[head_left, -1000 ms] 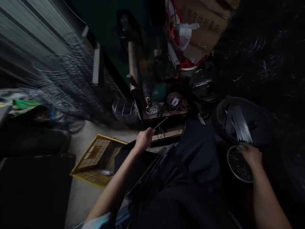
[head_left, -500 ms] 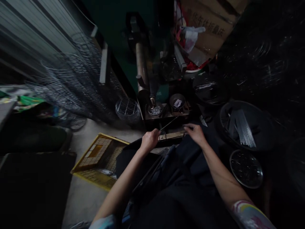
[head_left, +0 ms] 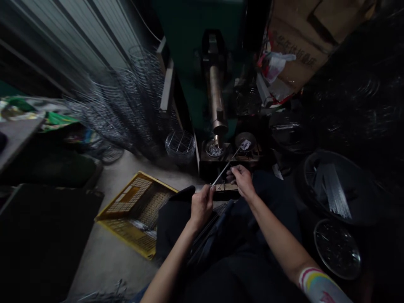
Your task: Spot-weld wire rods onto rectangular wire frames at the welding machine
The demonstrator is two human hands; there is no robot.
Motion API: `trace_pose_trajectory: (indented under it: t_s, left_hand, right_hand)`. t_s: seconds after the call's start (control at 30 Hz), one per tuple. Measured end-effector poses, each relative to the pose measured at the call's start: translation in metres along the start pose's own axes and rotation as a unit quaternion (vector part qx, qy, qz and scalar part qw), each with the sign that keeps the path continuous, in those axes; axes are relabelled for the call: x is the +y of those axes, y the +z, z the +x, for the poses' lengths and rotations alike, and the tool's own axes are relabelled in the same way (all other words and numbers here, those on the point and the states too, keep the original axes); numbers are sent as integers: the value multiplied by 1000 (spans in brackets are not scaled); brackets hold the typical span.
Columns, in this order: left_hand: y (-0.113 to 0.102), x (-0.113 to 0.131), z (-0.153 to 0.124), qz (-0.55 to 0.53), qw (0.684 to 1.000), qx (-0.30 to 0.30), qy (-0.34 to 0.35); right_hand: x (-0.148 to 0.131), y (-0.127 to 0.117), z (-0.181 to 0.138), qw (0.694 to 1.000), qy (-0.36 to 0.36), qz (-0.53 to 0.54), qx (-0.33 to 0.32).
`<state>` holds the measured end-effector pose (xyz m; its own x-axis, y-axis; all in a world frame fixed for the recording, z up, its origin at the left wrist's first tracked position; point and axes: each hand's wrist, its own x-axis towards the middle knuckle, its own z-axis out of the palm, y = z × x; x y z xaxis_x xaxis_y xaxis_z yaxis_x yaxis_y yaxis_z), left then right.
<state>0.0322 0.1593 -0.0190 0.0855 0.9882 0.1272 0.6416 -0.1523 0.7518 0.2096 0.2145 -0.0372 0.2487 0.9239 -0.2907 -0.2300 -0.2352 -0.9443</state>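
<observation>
My left hand is closed on the near end of a thin metal rod that slants up and right toward the machine. My right hand is pinched beside the rod's middle, right next to my left; what it pinches is too small to make out. Just beyond both hands stands a small press machine with a vertical brass-coloured cylinder. At its base sit a small dish of tiny metal bits and a second small dish. My dark-clothed lap fills the lower middle.
A yellow plastic crate lies on the floor at left. Stacked round wire grilles lean at the left; a small wire basket is beside the machine. A dark tray of metal rods and a round bowl are at right. Cardboard box behind.
My right hand came from the bowl at the right over to the rod in front of me. The view swung so the machine is now centred. My left hand kept hold of the rod.
</observation>
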Motion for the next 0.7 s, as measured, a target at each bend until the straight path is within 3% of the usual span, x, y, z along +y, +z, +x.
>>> trace_pose_trajectory:
  t_s: [0.17, 0.33, 0.7]
  left_hand:
    - [-4, -1, -3, -27, 999, 29, -3]
    - [-7, -2, -3, -31, 999, 45, -5]
    - [-10, -4, 2, -25, 998, 62, 2]
  right_hand:
    - [-6, 16, -4, 992, 60, 94, -53]
    - [-12, 28, -5, 985, 91, 143, -35]
    - [-22, 44, -5, 992, 44, 117, -13]
